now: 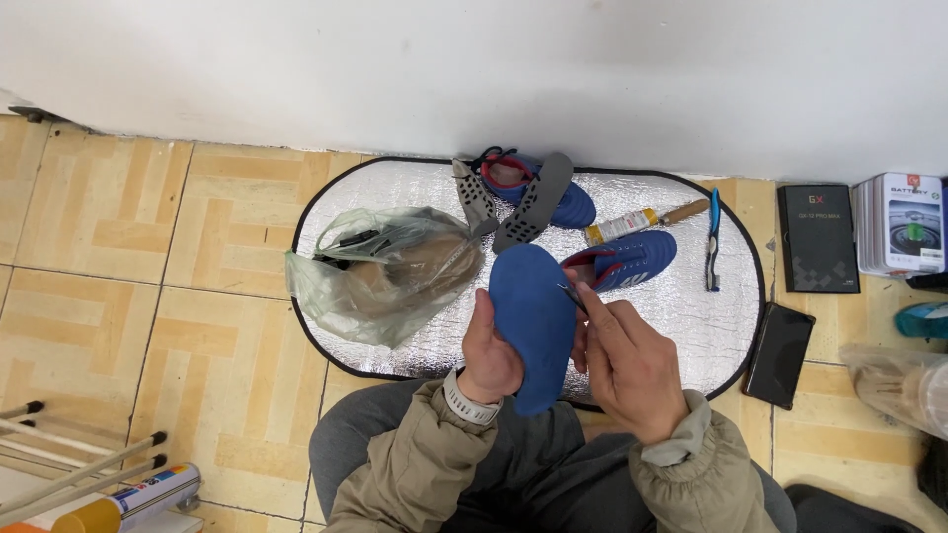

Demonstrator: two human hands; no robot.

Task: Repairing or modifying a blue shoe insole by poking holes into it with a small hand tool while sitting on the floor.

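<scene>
Insole: a blue insole (533,321) is held up above the near edge of the silver mat, its toe end pointing away from the person and its heel end down toward the lap.
Left hand: the left hand (491,353) is closed around the insole's left edge, thumb on the face; a pale watch sits on that wrist.
Right hand: the right hand (622,360) pinches a thin dark tool (573,296) in narrowed fingers, its tip at the insole's right edge.
Mat: an oval silver mat (681,306) with a black rim lies on the tiled floor against the white wall.
Shoes: one blue shoe (627,262) lies just behind the insole; a second blue shoe (533,192) lies nearer the wall, with a grey insole (533,202) across it.
Bag: a crumpled clear plastic bag (380,271) sits left of the insole.
Tools: a tube (622,225) and a blue-handled tool (713,252) lie on the mat's right part.
</scene>
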